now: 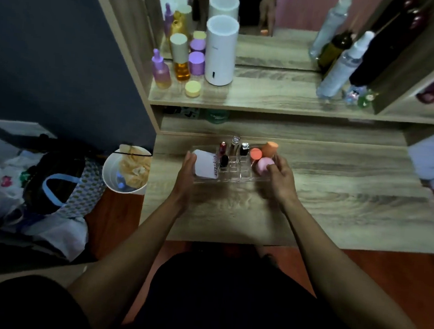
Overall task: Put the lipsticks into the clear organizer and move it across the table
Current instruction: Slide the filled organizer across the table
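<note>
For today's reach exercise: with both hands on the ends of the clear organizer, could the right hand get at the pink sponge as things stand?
Probably yes. The right hand already rests beside the pink sponge at the clear organizer's right end, fingertips seemingly touching it, with nothing between them.

Between the left hand [188, 168] and the right hand [279, 177] sits a clear organizer [231, 176] on a surface [336, 197] of pale grey-brown wood grain. Just beside the left hand, a white box [205, 166] bears dark red lettering. Past it stand a red lipstick [222, 148], a black lipstick [223, 161], a silvery lipstick [235, 143] and a black, glossy lipstick [244, 148]. Against the right hand's fingers are a pink sponge [263, 165], a coral sponge [255, 154] and an orange sponge [270, 147].
</note>
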